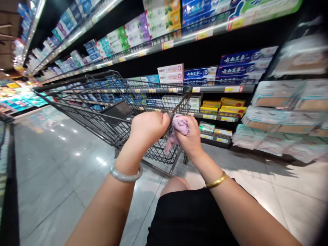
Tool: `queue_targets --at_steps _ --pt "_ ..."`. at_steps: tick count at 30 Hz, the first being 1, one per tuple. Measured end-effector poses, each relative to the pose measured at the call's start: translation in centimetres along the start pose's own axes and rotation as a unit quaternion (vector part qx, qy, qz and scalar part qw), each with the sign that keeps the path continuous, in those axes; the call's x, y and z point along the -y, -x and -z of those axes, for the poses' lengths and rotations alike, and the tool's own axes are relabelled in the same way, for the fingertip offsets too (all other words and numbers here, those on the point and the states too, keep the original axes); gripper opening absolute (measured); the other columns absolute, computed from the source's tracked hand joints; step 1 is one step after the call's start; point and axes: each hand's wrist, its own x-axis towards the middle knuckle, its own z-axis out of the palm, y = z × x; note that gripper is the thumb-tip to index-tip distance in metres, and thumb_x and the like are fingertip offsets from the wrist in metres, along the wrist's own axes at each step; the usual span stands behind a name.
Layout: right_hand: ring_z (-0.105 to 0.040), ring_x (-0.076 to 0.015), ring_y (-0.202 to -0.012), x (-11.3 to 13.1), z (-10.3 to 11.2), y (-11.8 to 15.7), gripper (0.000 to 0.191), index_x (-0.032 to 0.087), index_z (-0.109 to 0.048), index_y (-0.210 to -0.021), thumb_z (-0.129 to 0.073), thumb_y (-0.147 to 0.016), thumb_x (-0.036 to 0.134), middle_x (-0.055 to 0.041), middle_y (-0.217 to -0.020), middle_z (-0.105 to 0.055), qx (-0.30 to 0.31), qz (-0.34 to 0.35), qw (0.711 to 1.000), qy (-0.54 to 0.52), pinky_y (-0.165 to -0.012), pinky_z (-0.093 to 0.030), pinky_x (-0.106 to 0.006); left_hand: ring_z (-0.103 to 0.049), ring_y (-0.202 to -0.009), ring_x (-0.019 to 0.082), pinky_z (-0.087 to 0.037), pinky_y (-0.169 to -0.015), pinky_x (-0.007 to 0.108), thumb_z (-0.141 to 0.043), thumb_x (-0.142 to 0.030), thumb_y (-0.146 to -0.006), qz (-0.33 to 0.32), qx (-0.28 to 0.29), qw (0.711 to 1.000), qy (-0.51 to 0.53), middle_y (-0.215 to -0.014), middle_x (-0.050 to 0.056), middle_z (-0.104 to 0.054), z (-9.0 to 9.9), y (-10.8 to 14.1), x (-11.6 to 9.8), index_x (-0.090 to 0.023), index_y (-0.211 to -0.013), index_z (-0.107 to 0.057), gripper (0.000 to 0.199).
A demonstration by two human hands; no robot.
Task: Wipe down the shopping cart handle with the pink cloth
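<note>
A black wire shopping cart (99, 112) stands in front of me, tilted in my view. My left hand (150, 129) is closed in a fist around the bar on its near edge. Just to the right, my right hand (191, 138) clutches a bunched lilac cloth (180, 125), pressed up close to the same bar. A loose end of the cloth dangles below my fingers. Inside the basket a dark flat panel (118, 111) shows, and the mesh reveals no goods that I can make out.
Shelves (153, 48) of toothpaste boxes run along the far side, with boxed blue packs (238, 65) low down. Hanging packets (287, 116) fill a rack at right. Grey tiled floor (61, 171) lies to the left, bordered by a dark fixture edge (10, 184).
</note>
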Motion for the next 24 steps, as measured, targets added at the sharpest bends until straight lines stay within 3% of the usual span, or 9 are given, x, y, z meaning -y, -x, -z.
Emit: queue_targets --at_steps 2,6,7,12,14,16,18,22,24 --pt "-0.062 -0.0263 -0.115 -0.1 -0.1 0.2 0.039 0.026 -0.068 -0.112 -0.064 -0.074 0.015 -0.0074 -0.118 -0.069 0.019 0.019 1.0 -0.009 -0.105 -0.05 -0.046 -0.072 -0.096 0.028 -0.047 -0.077 0.034 -0.022 -0.044 -0.101 -0.003 -0.004 1.0 0.007 -0.096 0.015 -0.079 -0.1 0.0 -0.1 -0.014 -0.093 -0.079 0.065" --pt "-0.064 -0.0259 -0.104 -0.9 -0.2 0.2 0.037 0.022 -0.065 -0.112 -0.064 -0.075 0.023 -0.0081 -0.111 -0.069 -0.031 -0.137 0.99 0.006 -0.1 -0.052 -0.047 -0.072 -0.097 0.031 -0.05 -0.078 0.037 -0.023 -0.045 -0.1 0.011 -0.011 1.0 0.013 -0.097 0.017 -0.079 -0.2 -0.1 -0.3 -0.013 -0.091 -0.08 0.066" --pt "-0.064 -0.0255 -0.103 -0.8 -0.2 0.1 0.038 0.022 -0.064 -0.114 -0.064 -0.076 0.024 -0.0078 -0.111 -0.069 -0.038 -0.148 0.988 0.0 -0.1 -0.051 -0.047 -0.073 -0.097 0.031 -0.05 -0.078 0.037 -0.023 -0.045 -0.099 0.009 -0.013 1.0 0.012 -0.097 0.017 -0.079 -0.2 -0.1 -0.3 -0.013 -0.091 -0.08 0.066" --pt "-0.061 -0.0238 -0.112 -0.3 -0.2 0.2 0.036 0.026 -0.066 -0.112 -0.064 -0.076 0.019 -0.0056 -0.116 -0.068 -0.009 -0.011 1.0 -0.02 -0.103 -0.049 -0.041 -0.074 -0.098 0.031 -0.051 -0.078 0.037 -0.022 -0.042 -0.099 -0.003 -0.026 1.0 0.003 -0.097 0.016 -0.079 -0.1 -0.2 -0.5 -0.015 -0.091 -0.081 0.065" --pt "-0.061 -0.025 -0.109 -1.3 -0.3 0.5 0.037 0.024 -0.066 -0.111 -0.063 -0.074 0.019 -0.007 -0.113 -0.068 -0.018 -0.067 0.998 0.003 -0.102 -0.049 -0.042 -0.074 -0.098 0.032 -0.052 -0.079 0.038 -0.023 -0.042 -0.099 0.001 -0.029 1.0 0.002 -0.098 0.016 -0.079 -0.1 -0.2 -0.5 -0.014 -0.092 -0.08 0.064" --pt "-0.063 -0.0256 -0.103 -2.4 -0.5 0.6 0.037 0.021 -0.065 -0.11 -0.063 -0.073 0.022 -0.0077 -0.109 -0.069 -0.037 -0.178 0.983 0.019 -0.1 -0.05 -0.044 -0.074 -0.099 0.033 -0.053 -0.08 0.039 -0.024 -0.042 -0.099 0.005 -0.031 1.0 -0.001 -0.098 0.017 -0.079 -0.2 -0.3 -0.6 -0.013 -0.093 -0.08 0.064" --pt "-0.063 -0.0246 -0.101 -2.4 -0.6 0.2 0.036 0.021 -0.064 -0.111 -0.063 -0.075 0.025 -0.0065 -0.108 -0.069 -0.045 -0.217 0.975 0.008 -0.099 -0.051 -0.044 -0.074 -0.099 0.034 -0.054 -0.08 0.04 -0.023 -0.04 -0.099 -0.001 -0.034 0.999 -0.01 -0.098 0.018 -0.078 -0.4 -0.4 -0.6 -0.012 -0.093 -0.08 0.063" --pt "-0.061 -0.0222 -0.109 -0.1 -1.0 -1.1 0.035 0.025 -0.065 -0.115 -0.061 -0.08 0.023 -0.0041 -0.115 -0.068 -0.046 -0.08 0.995 -0.03 -0.104 -0.049 -0.039 -0.074 -0.098 0.036 -0.054 -0.078 0.043 -0.02 -0.036 -0.099 -0.028 -0.036 0.998 -0.035 -0.096 0.018 -0.078 -0.8 -0.8 -0.6 -0.012 -0.093 -0.078 0.063" --pt "-0.06 -0.0229 -0.112 0.2 -1.0 -1.1 0.036 0.024 -0.066 -0.113 -0.062 -0.078 0.021 -0.0051 -0.116 -0.068 -0.045 -0.075 0.996 -0.022 -0.106 -0.048 -0.039 -0.074 -0.1 0.036 -0.055 -0.079 0.043 -0.019 -0.035 -0.099 -0.026 -0.03 0.998 -0.041 -0.098 0.019 -0.077 -0.7 -0.9 -0.8 -0.012 -0.096 -0.078 0.063"
